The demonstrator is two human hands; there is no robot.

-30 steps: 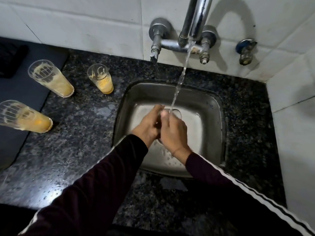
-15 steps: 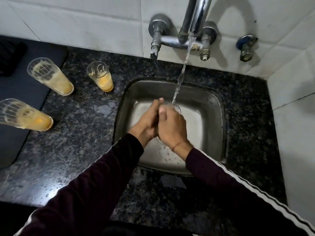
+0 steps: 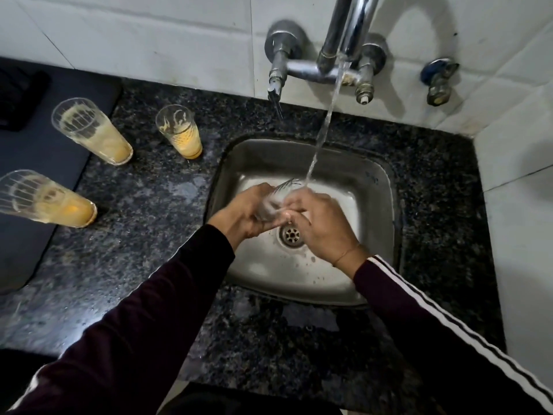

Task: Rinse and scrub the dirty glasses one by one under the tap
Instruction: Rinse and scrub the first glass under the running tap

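The left hand (image 3: 239,217) is gripping a clear glass (image 3: 276,199) from below, fingers curled round its body, while the right hand (image 3: 320,226) is pinching at its other side. The blurred glass is lying tilted between both hands over the sink (image 3: 374,187), just under the tap's (image 3: 344,34) stream (image 3: 324,127). Three dirty glasses (image 3: 89,130) are standing well apart on the counter (image 3: 143,205) to the left.

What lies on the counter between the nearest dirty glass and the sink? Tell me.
Only bare, wet granite counter between the nearest dirty glass and the sink, in the head view.
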